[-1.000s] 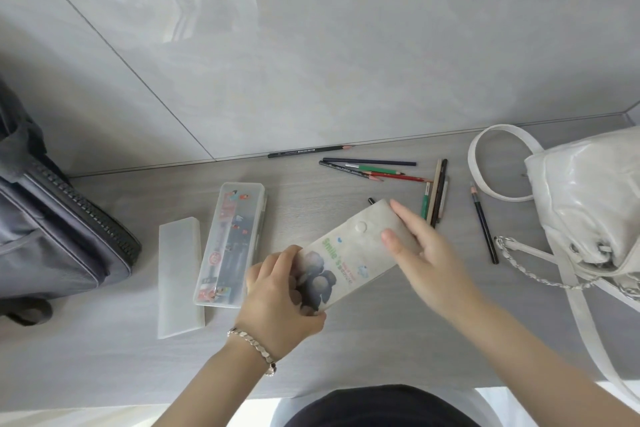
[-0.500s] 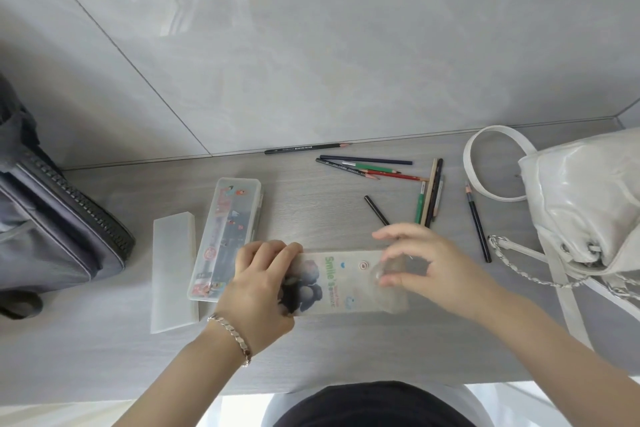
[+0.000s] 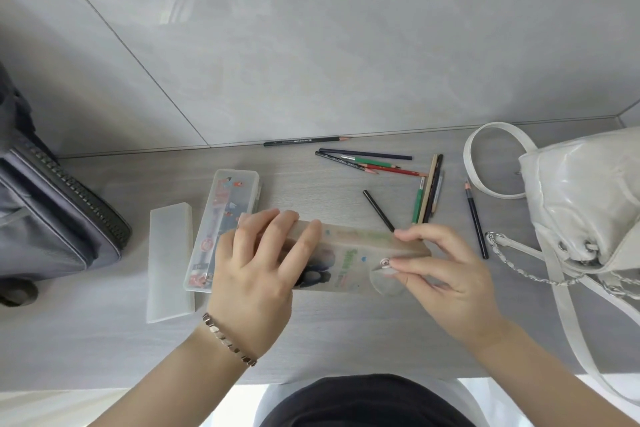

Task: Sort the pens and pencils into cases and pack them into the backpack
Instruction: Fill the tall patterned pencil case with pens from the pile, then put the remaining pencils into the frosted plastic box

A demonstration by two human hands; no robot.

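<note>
A frosted soft pencil case (image 3: 349, 260) with green lettering and a dark cartoon print lies across the table in front of me. My left hand (image 3: 259, 263) grips its left end, fingers curled over the top edge. My right hand (image 3: 440, 267) pinches the flap with the round snap button at the right end. Several loose pencils and pens (image 3: 374, 165) lie behind it, more in a bundle (image 3: 427, 194), and a single dark pencil (image 3: 476, 218) to the right. A clear hard case (image 3: 221, 229) with pens inside sits at left. The white backpack (image 3: 585, 198) stands at the right edge.
A frosted flat lid (image 3: 169, 260) lies left of the clear case. A grey zipped bag (image 3: 52, 218) fills the far left. The white backpack's chain and straps (image 3: 540, 263) trail over the table near my right wrist. A tiled wall rises right behind the pencils.
The soft case swung from a diagonal, lifted pose to lie level across the table. My right hand shifted from its upper end to pinching the snap flap.
</note>
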